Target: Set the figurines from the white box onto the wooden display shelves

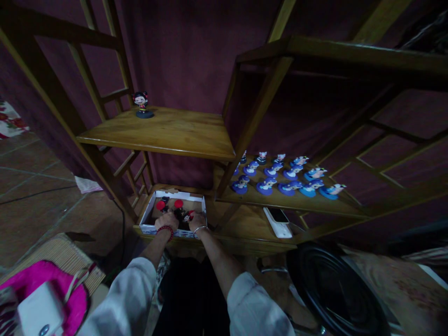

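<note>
Both my hands reach down into a shallow white cardboard box (205,205) on the low shelf. In it lie several small dark figurines with red parts, two of them showing round red pieces (178,203). My left hand (167,220), with a red bead bracelet at the wrist, has its fingers curled at the box's middle; what they hold is hidden. My right hand (198,221), wearing a silver bracelet, is closed at the right side of the box on a black and red figurine (188,216).
A black-haired figurine (142,103) on a dark base stands on the upper wooden shelf (171,130). Rows of blue and purple figurines (266,185) fill the right shelf. Below lie a phone (278,215) and a white device (280,229). A round black stool (336,289) stands at right.
</note>
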`<state>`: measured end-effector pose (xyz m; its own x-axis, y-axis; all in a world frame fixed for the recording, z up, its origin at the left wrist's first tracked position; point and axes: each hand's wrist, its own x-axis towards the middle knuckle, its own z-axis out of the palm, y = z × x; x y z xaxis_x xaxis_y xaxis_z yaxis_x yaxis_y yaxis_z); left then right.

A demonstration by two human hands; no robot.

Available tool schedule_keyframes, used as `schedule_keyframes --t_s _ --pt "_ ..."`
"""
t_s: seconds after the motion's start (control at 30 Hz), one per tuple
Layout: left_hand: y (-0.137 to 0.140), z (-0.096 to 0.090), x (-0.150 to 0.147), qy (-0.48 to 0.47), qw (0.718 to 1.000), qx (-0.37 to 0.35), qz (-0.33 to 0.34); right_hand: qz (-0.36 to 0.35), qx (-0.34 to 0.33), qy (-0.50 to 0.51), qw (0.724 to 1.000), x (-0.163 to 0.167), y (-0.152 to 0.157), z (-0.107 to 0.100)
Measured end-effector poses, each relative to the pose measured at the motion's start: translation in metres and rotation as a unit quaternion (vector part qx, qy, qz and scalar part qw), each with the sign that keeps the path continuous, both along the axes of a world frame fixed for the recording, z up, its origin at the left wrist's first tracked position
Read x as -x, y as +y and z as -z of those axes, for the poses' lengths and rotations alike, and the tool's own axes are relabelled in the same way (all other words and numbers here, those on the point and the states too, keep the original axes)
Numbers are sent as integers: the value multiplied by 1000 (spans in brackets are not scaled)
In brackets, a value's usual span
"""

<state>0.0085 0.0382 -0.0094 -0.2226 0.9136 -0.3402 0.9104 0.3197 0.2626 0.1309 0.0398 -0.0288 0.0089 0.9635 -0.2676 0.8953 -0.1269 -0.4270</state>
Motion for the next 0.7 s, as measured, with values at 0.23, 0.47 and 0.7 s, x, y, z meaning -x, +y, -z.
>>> schedule_keyframes --t_s 0.23,0.47,0.7 --pt "1 4 0 4 1000 -8 -2 -28 10 22 999 1 5 10" --pt "3 7 0 3 1000 -5 4 -33 15 29 999 1 10 17" --pt "2 7 -1 8 1000 -13 4 -46 25 3 999 4 11 14"
